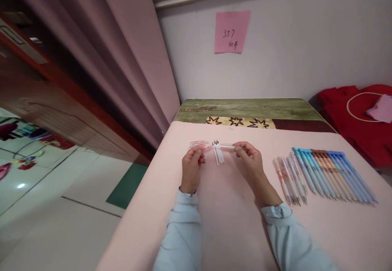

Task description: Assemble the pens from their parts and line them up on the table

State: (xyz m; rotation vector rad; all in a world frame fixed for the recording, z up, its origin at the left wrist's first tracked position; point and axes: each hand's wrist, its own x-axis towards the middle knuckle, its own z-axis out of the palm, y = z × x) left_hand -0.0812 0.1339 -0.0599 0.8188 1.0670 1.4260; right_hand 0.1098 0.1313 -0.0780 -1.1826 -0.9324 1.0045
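Observation:
My left hand [191, 169] is closed in a pinch on a pinkish pen part [208, 147], its tip pointing right. In the fingers of my right hand [250, 161] is a clear pen barrel [227, 146], held level with its end toward the left. Between the hands, several white pen refills [219, 155] with dark tips lie side by side on the pink-covered table. Just beyond my left fingers lie more pinkish pen parts [197, 142], partly hidden by that hand. Whether the two held parts touch is too small to tell.
To the right lie several clear patterned pens [289, 179], then a row of blue, brown and violet pens [333, 175]. Red cloth [346, 115] sits past the right table edge. A pink note [232, 32] hangs on the wall; a curtain [131, 38] and wooden door [61, 99] flank the left.

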